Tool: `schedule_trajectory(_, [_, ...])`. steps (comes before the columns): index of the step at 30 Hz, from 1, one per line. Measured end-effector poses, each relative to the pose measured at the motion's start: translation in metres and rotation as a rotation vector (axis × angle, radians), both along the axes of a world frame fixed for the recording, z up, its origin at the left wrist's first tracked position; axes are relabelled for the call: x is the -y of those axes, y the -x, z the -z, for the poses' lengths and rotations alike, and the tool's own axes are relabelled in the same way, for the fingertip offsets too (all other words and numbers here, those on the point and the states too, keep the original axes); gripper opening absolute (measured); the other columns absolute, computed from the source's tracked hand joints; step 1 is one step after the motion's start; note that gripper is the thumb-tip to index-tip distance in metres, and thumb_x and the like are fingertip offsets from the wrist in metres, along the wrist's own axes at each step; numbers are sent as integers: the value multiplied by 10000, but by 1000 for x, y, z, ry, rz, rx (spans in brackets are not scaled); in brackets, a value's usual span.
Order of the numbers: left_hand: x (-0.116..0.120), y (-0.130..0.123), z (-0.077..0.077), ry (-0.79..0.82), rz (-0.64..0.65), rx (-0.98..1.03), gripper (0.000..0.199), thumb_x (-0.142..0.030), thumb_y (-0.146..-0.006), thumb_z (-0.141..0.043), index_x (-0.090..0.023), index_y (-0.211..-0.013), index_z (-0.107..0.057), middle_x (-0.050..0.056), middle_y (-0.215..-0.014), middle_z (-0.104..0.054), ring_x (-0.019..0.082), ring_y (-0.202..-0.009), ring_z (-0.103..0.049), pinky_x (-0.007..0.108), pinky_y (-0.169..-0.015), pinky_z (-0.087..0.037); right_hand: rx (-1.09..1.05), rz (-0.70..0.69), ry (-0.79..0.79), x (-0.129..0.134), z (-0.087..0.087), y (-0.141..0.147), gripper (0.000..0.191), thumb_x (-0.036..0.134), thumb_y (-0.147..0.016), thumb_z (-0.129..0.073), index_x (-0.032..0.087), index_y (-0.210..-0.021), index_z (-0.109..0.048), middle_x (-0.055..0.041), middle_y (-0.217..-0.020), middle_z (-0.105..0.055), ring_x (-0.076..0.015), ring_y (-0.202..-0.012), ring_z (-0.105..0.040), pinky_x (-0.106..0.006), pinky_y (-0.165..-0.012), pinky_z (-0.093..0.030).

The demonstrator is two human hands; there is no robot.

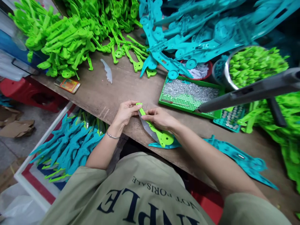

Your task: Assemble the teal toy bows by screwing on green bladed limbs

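Note:
My left hand [126,113] pinches the upper end of a lime-green plastic handle piece [167,139] between thumb and fingers. Further down the same piece, my right hand [159,118] is closed around it. Along its left side runs a grey curved blade [150,129], and a round disc forms its lower end. The piece is held tilted above the front edge of the bench. A turquoise plastic part [174,144] shows partly beneath it. Another turquoise half shell [236,154] lies under and beyond my right forearm, with a small metal piece in it.
A green tray [189,107] of small metal parts sits ahead to the right, below a dark grey rod-like tool [248,89]. Green parts [67,43] and turquoise parts [182,34] are heaped behind. A loose grey blade [107,71] and a phone [67,85] lie left.

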State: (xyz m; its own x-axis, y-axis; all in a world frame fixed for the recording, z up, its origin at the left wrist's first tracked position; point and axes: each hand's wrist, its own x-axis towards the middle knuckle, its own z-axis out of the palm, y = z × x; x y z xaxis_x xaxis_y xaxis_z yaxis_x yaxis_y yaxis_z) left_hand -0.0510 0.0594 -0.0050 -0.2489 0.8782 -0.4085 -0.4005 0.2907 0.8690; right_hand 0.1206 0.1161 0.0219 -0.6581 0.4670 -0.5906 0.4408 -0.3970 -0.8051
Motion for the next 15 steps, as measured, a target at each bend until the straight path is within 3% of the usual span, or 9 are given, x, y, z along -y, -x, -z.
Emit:
schedule_trajectory(5, [5,-15,4,-48,-141,6,560,-382,-511,-983,-140,-937,-712,3,-796,-731,119,-689,-668,244,-659,-556,5,26,19,-1,4,0,329,410,-724,-793,203,-669,-543,112,-476,-310,-58,-453,-212,-275,-492,-123])
schedule_trajectory(9, [34,-47,3,-61,-278,33,640,-443,-623,-947,-174,-1124,-654,14,-932,-758,142,-848,-716,256,-789,-562,-42,21,19,-1,5,-2,314,421,-714,-796,188,-708,-587,99,-515,-383,-61,-479,-259,-270,-509,-159])
schedule_trajectory(12, [62,-79,1,31,-153,154,635,-531,-658,-918,-163,-1099,-646,42,-950,-768,181,-855,-738,322,-819,-595,-69,11,23,-2,4,-3,301,421,-733,-777,180,-711,-597,77,-548,-444,-71,-507,-311,-273,-529,-192])
schedule_trajectory(15, [78,-105,0,107,-34,209,604,-509,-616,-945,-152,-1008,-655,44,-908,-771,182,-807,-738,325,-790,-605,-60,12,-4,-3,3,-3,353,443,-722,-801,184,-669,-567,78,-551,-436,-72,-529,-315,-277,-547,-206])
